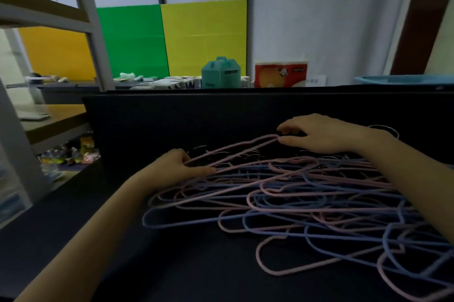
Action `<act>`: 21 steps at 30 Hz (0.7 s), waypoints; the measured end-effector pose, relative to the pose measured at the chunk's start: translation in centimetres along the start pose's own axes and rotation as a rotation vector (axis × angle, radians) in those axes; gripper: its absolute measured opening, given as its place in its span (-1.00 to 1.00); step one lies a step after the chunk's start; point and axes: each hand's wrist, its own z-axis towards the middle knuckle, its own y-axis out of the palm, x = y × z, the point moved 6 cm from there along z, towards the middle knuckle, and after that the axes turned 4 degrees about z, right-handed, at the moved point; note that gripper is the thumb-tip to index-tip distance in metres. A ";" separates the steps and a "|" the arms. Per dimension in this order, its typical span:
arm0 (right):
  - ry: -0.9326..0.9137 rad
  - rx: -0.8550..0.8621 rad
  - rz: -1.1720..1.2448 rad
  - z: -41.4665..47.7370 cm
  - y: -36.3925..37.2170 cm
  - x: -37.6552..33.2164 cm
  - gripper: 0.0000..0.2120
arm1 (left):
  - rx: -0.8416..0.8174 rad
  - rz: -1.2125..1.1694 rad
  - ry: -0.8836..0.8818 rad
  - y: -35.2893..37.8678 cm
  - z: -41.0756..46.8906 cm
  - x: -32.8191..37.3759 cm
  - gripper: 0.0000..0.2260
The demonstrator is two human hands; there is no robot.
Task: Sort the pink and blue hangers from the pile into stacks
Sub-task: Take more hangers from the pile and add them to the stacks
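Black and matte, the worktop (186, 264) fills the lower frame, its raised dark back panel (172, 114) closing off the far edge. Behind that panel stand green (132, 41), yellow (204, 36) and orange (56, 50) boards against a pale wall, with a grey shelving upright (91, 23) crossing in front of them at left.

Spread across the right half of the worktop lies the pile of pink and blue hangers (307, 205), thin wire frames tangled and overlapping, running off the right edge. No sorted stack can be told apart from the tangle.

Both bare forearms reach in from the bottom, the right one lying over the pile's far right side and hiding the hangers beneath it. A single pink hanger (235, 148) is raised at the pile's far edge, tilted up toward the right. The left hand (179, 162) pinches its lower end, fingers closed around the wire. The right hand (319, 134) pinches its upper end between thumb and fingertips, the other fingers curled loosely.

Beyond the back panel sit a teal carry-case (219, 73), a red and white box (280, 75), a row of small cartons (172, 82) and, at far right, the rim of a blue basket (405, 79). Small packets clutter a lower shelf (71, 154) at left, too blurred to identify.
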 end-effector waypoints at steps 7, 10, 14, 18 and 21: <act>0.017 -0.287 0.107 -0.4 3.4 -1.4 -0.13 | 0.166 0.056 0.018 -4.5 0.2 -2.0 -0.40; -0.037 -0.320 0.087 0.1 4.7 -2.7 -0.15 | 0.196 0.100 0.059 -5.4 -0.3 -2.4 -0.29; -0.052 -0.332 0.076 1.0 5.3 -3.9 -0.19 | 0.219 0.150 0.128 -5.7 -1.0 -2.8 -0.17; -0.032 -0.285 0.138 1.4 4.9 -4.2 -0.24 | 0.211 0.140 0.175 -6.0 -2.0 -3.0 -0.05; -0.003 -0.156 0.141 1.2 3.2 -4.2 -0.14 | 0.233 0.124 0.196 -6.5 -2.4 -3.0 -0.11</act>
